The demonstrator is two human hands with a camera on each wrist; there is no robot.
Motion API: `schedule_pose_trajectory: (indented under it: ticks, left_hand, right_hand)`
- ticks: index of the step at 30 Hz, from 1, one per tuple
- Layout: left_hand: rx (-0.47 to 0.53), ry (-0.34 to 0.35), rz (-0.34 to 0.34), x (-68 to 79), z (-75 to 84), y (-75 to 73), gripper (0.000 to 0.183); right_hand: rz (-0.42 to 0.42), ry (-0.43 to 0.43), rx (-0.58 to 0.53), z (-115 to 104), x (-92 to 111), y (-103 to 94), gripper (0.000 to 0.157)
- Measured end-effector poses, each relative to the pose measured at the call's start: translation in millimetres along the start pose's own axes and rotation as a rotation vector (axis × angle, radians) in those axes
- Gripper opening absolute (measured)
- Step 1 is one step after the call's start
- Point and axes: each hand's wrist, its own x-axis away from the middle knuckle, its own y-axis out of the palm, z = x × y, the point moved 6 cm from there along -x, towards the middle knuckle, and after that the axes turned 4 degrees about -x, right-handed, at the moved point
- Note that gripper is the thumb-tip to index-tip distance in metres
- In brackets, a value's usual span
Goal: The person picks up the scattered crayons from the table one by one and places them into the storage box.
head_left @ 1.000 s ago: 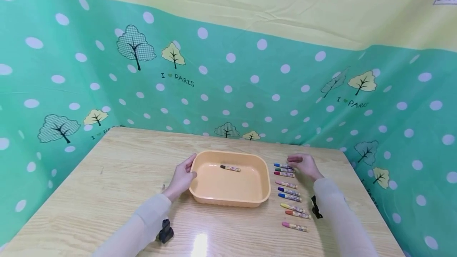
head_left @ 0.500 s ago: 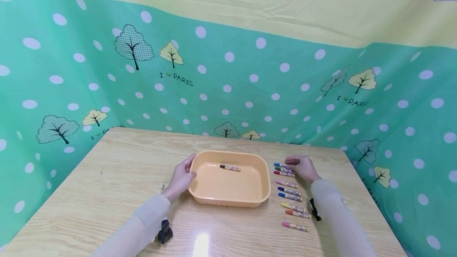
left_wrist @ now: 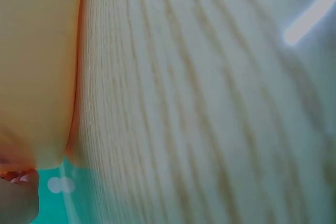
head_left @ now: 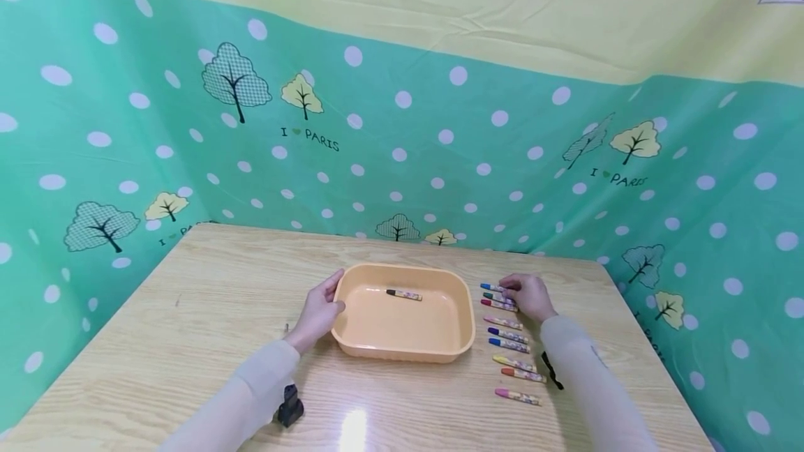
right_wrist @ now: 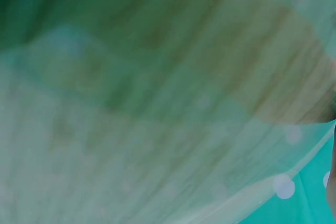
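My left hand (head_left: 318,314) grips the left rim of a peach-coloured plastic tray (head_left: 402,353), its thumb over the edge. One black crayon (head_left: 405,294) lies inside the tray. To the right of it, several paper-wrapped crayons lie in a column. At the far end of that column, my right hand (head_left: 530,296) pinches the wrapped end of a light blue crayon (head_left: 490,287). Close below its fingers are a green crayon (head_left: 495,296) and a red crayon (head_left: 498,305). The left wrist view shows the tray's side (left_wrist: 37,77); the right wrist view is mostly blurred.
Nearer me in the column lie a pink crayon (head_left: 502,323), two blue ones, a yellow crayon (head_left: 514,363), an orange crayon (head_left: 523,374) and another pink one. A green dotted curtain (head_left: 377,180) hangs behind the wooden table (head_left: 188,326).
My right hand has shifted slightly left, its fingers closing in on the light blue crayon's end. The left hand and the tray stay in place.
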Motion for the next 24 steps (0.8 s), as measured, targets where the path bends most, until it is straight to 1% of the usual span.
schedule_pose_trajectory:
  ticks: [3, 9, 13, 18, 24]
  left_hand:
    - [-0.005, 0.005, 0.005, 0.5, -0.2, -0.6, 0.07]
    - [-0.005, 0.012, 0.006, -0.2, -1.8, -0.4, 0.069]
    - [0.0, 0.011, 0.007, -0.2, -1.5, 0.1, 0.07]
    - [0.005, 0.007, 0.002, -0.2, -1.7, 0.5, 0.07]
    - [0.003, 0.017, -0.005, 0.9, 0.2, 0.7, 0.069]
  right_hand:
    - [0.008, 0.013, 0.01, -0.9, -0.4, 1.1, 0.017]
    - [0.031, 0.053, -0.028, -2.2, -1.1, 0.4, 0.018]
    - [0.039, 0.048, -0.044, -3.6, -0.7, -1.2, 0.019]
    - [0.027, 0.083, -0.088, -0.2, 0.4, -1.2, 0.022]
    - [0.006, 0.118, -0.138, -0.8, 5.9, -9.0, 0.025]
